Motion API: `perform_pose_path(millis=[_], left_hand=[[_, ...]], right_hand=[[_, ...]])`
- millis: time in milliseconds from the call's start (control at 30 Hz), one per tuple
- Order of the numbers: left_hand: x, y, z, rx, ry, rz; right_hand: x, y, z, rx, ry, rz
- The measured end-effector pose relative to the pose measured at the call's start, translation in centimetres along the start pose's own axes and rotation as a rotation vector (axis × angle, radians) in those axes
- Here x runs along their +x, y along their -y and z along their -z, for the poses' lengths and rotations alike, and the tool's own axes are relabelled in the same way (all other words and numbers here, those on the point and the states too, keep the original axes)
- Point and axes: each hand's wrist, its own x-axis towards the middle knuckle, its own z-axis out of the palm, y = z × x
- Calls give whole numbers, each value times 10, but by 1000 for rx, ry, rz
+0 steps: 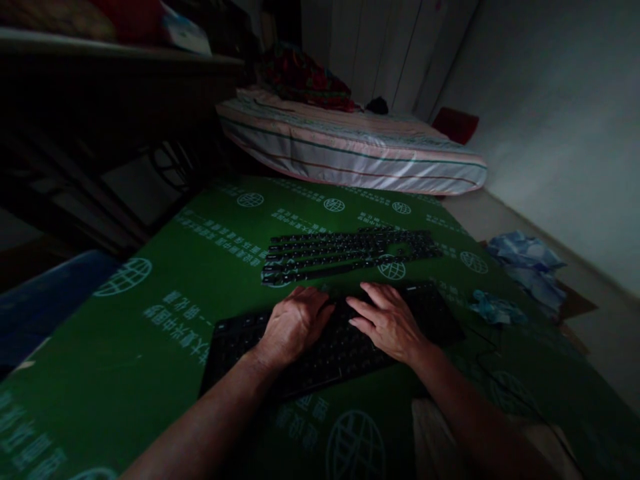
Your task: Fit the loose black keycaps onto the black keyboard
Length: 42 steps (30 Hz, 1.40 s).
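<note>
A black keyboard (320, 373) lies slightly slanted on a green printed sheet. My left hand (295, 320) rests over its middle, fingers curled in and thumb close to them; whatever is between the fingertips is hidden. Beside it, my right hand (385, 320) reaches over the upper right part of the keyboard with its fingers apart, and nothing shows in them. Just beyond the keyboard, loose black keycaps (325, 253) are laid out in rows much like a keyboard's layout. Dim light hides the detail under both hands.
The green sheet (170, 367) with white globes and characters covers the work surface. At the right lie a crumpled blue wrapper (495, 308), a thin cable (510, 380) and bluish cloth (525, 257). A mattress (350, 147) stands behind, a dark table (100, 60) at left.
</note>
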Motion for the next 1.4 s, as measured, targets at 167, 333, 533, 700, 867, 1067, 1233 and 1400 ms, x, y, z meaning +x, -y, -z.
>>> perform_pose_path(millis=[167,333,533,700,867,1067,1233,1400], left_hand=[[-1,0,0,2,6,6],[-2,2,-2,-7,4,10],[-2,1,-1,-11,8,15],[-2,1,-2,6,0,7],[-2,1,-2,34,4,9],[-2,2,-4,46,-3,9],[-2,2,-4,57,-28,-3],[0,0,-1,46,-30,-7]], right_hand=[[0,-1,-2,64,-84,-22],[-3,-5,-5,148,-309,-96],[-3,-3,-4,73,-265,-58],[-2,-3,-5,81,-255,-57],[-3,-5,-7,110,-292,-69],[-3,-4,-8,71,-268,-70],[-1,-4,-7,38,-240,-68],[1,-4,-7,58,-260,-72]])
